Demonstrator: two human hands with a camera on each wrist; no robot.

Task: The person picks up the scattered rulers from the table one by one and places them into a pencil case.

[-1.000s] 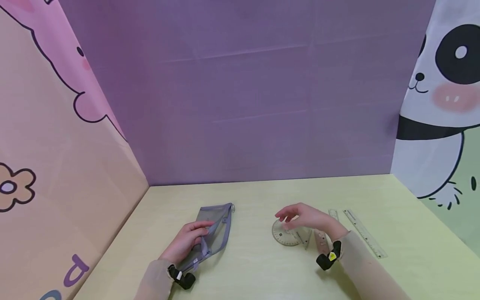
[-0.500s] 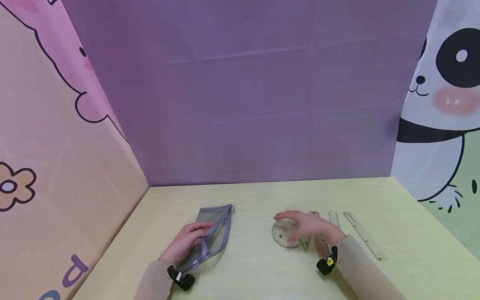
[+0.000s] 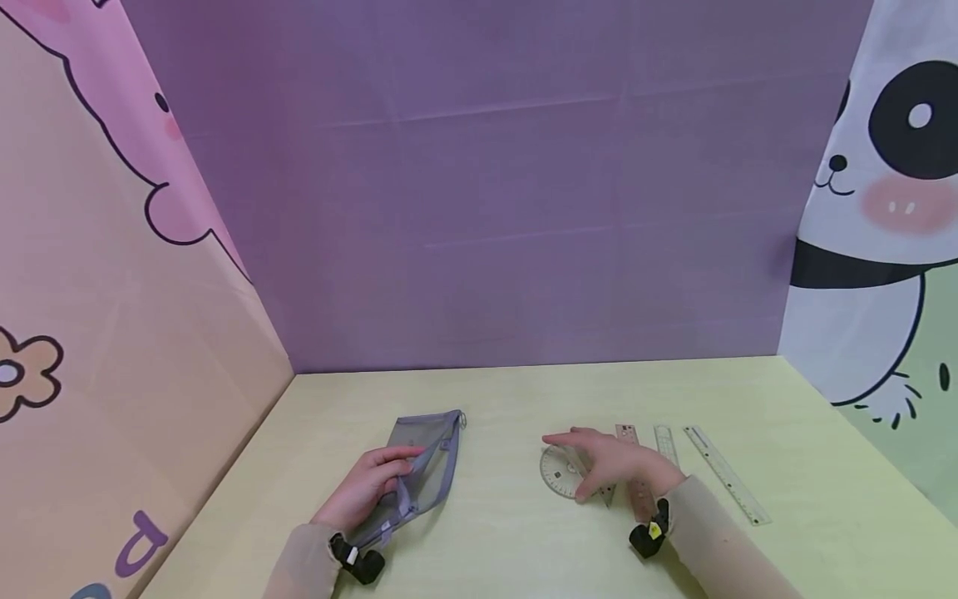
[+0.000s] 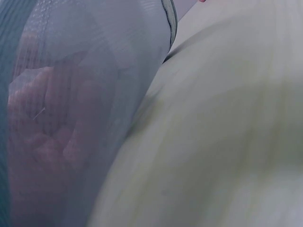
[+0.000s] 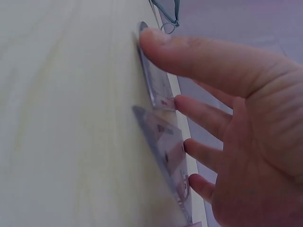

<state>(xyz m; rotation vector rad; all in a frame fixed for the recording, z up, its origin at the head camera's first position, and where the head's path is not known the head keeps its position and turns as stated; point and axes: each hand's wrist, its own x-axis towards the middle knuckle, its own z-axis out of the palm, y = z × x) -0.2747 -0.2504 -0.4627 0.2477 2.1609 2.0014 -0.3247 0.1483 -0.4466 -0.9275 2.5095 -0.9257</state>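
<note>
My left hand (image 3: 365, 489) grips a grey-violet mesh zip pouch (image 3: 443, 466) at the left of the table. In the left wrist view, the fingers show dimly through the pouch's mesh (image 4: 123, 71). Over a clear round-edged protractor (image 3: 558, 476) my right hand (image 3: 619, 464) spreads its thumb and fingers. The thumb (image 5: 165, 47) lies right at the protractor's near edge in the right wrist view, with the other fingertips along the far side. A clear triangular set square (image 5: 165, 146) lies beside the protractor, partly hidden under the hand in the head view.
A pinkish ruler (image 3: 641, 499) lies under the right wrist. To its right are a short clear ruler (image 3: 665, 443) and a longer clear ruler (image 3: 726, 476). A purple backdrop (image 3: 479, 208) closes off the far side of the pale table (image 3: 494, 532), with printed cloth walls left and right.
My right hand has come down to the protractor, its thumb and fingers spreading around it. The pinkish ruler's far end now shows. The left hand stays on the pouch.
</note>
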